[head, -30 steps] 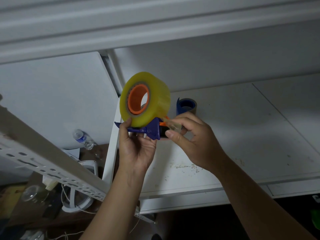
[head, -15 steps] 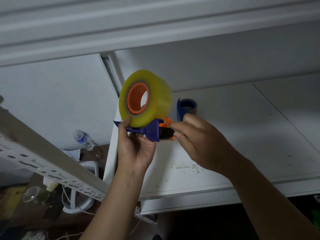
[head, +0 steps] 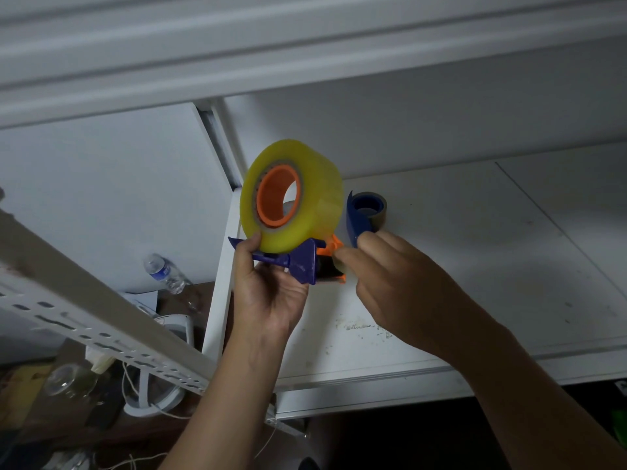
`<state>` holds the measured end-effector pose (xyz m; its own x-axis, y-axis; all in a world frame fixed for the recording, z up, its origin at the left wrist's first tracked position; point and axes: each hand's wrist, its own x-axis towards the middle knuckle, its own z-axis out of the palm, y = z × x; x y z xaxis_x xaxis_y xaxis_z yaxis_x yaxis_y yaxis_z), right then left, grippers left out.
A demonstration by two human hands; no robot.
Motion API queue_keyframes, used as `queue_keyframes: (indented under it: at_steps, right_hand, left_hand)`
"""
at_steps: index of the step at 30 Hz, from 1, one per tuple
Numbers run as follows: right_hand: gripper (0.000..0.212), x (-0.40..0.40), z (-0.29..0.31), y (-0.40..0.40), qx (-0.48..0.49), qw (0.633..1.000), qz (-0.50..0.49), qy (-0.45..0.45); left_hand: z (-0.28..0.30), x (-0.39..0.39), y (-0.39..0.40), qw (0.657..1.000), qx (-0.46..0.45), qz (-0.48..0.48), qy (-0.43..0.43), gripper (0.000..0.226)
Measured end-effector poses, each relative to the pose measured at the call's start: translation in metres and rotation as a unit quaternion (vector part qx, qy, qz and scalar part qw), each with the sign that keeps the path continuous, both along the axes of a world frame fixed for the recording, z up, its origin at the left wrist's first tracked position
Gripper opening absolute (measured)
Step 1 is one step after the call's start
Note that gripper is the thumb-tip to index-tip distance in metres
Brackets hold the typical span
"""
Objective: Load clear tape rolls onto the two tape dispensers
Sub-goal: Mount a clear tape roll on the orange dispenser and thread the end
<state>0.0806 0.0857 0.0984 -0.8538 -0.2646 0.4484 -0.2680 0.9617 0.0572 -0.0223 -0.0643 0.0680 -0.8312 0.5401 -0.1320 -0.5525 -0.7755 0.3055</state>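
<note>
A thick yellowish clear tape roll (head: 305,201) sits on the orange hub of a blue tape dispenser (head: 302,262), held up above the white table (head: 475,266). My left hand (head: 271,293) grips the dispenser from below, thumb against the roll. My right hand (head: 390,283) pinches the loose tape end at the dispenser's orange front. A second blue dispenser (head: 364,212) with a nearly empty brown core stands on the table just behind my right hand.
A white wall and ledge run behind the table. To the left a slotted metal rail (head: 84,327) crosses the view. Below it lie a water bottle (head: 164,273), a white round device with cables, and clutter on a lower brown surface.
My right hand's fingers shifted at the dispenser's front, closing in and then pinching the tape end there. The left hand and the roll stayed almost still.
</note>
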Motion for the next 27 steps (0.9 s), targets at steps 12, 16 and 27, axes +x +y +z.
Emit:
queue_keyframes:
  at_steps: [12, 16, 27]
  right_hand:
    - [0.046, 0.008, 0.006, -0.006, -0.237, 0.967, 0.006, 0.098]
    - [0.032, 0.005, 0.005, -0.009, -0.214, 0.970, 0.035, 0.106]
    - [0.035, 0.004, 0.002, -0.005, -0.131, 0.983, 0.030, 0.125]
  left_hand:
    - [-0.005, 0.003, 0.001, 0.999, -0.030, -0.007, 0.017, 0.089]
    - [-0.004, 0.005, 0.001, 0.999, -0.032, -0.023, 0.017, 0.094]
    - [0.005, 0.011, 0.002, 0.999, -0.032, -0.025, 0.009, 0.081]
